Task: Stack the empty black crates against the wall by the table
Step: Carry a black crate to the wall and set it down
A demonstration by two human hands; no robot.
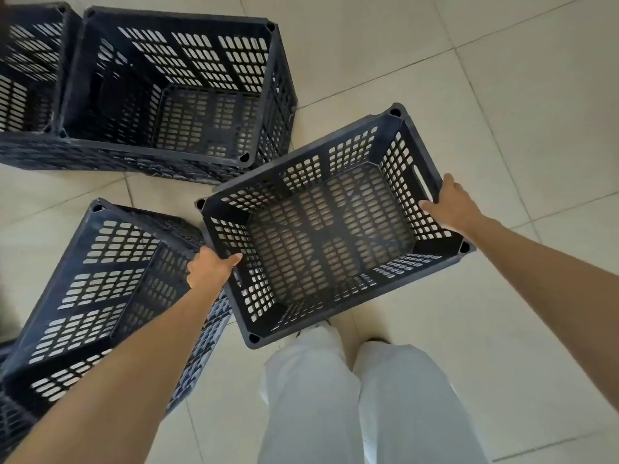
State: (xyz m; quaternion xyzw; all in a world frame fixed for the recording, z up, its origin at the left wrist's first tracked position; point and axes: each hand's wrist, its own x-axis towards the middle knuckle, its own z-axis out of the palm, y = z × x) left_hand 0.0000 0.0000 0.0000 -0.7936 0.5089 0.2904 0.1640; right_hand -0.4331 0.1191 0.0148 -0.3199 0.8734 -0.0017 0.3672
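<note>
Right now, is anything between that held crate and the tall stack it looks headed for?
Nothing visible does. Left hand and right hand grip the held crate by its short ends. Only bare floor shows between it and the tall stack. No wall or table is in view.

The crate [335, 229] I hold looks like matt black perforated plastic; the floor tiles [502, 95] are smooth, faintly glossy cream.
</note>
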